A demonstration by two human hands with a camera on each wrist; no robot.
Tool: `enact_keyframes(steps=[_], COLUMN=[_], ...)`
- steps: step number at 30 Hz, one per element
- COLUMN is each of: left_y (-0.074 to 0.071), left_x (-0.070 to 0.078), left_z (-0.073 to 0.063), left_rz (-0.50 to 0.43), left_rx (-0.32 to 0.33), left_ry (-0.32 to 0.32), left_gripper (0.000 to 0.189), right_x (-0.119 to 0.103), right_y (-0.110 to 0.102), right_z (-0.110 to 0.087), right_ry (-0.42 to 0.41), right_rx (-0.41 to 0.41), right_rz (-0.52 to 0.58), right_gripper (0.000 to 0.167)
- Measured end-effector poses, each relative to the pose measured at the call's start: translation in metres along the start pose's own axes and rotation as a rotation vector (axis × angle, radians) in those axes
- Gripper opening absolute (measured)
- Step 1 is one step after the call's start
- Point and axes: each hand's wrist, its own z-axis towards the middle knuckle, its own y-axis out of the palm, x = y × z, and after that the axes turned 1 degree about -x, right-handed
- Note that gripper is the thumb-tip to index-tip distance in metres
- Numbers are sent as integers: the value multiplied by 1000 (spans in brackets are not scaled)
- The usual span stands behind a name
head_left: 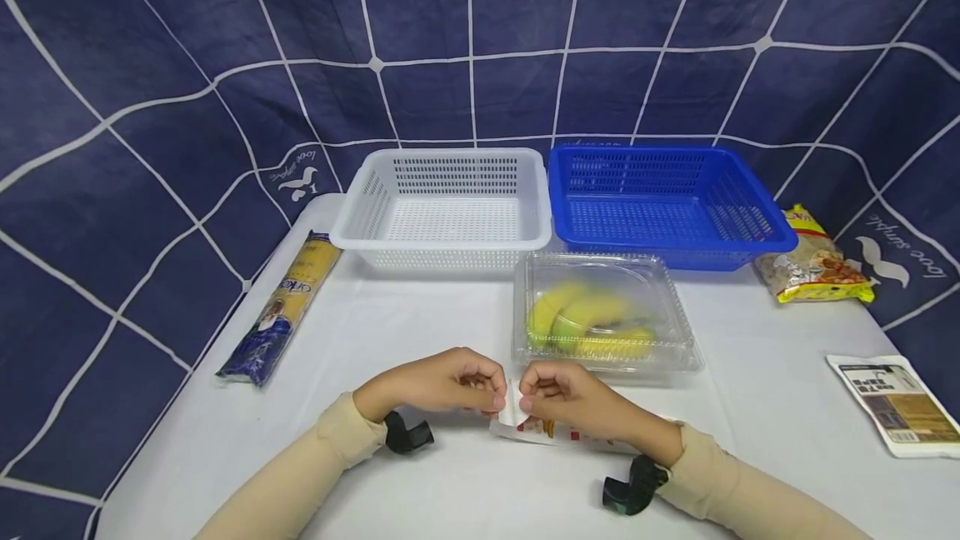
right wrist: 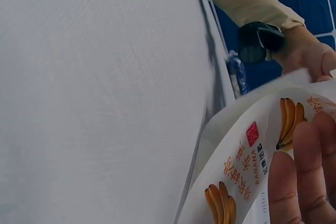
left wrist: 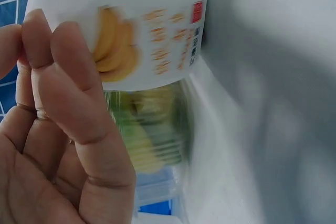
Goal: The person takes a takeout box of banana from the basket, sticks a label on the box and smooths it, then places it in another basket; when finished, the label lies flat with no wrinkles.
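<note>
We see a white banana label strip [head_left: 551,433] pinched between the left hand [head_left: 453,382] and right hand [head_left: 577,397], near a clear clamshell box [head_left: 600,319] of bananas. A plain white part shows between the fingers [head_left: 491,401]; the printed length curves beneath the right hand, bearing yellow banana bunches, orange lettering and a red block.

Head view bright, even, sharp enough; glare flecks along the ridged rim of the clear box [head_left: 652,282], bananas [head_left: 577,319] hazy under its lid. Grid lines on the navy cloth [head_left: 420,7] behind the box bow toward frame edges (wide lens, looks like). Left wrist dimmer: box blurred, printed strip [left wrist: 149,72] above it smeared, soft shadows over tabletop [left wrist: 262,87] right of it. Right wrist dull grey, strip's print crisper.
</note>
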Motion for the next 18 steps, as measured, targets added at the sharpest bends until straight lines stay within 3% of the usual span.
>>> enact_keyframes(steps=[11, 18], left_y=[-10, -15], left_x=[-14, -24], left_z=[-26, -36], left_rz=[-8, 4], left_rx=[7, 2], left_ry=[-93, -157], left_gripper=[14, 15], right_x=[-6, -8], right_y=[-16, -26], right_z=[-22, -36], right_ry=[20, 22], right_rx=[97, 111], right_rz=[-133, -116], right_gripper=[9, 10])
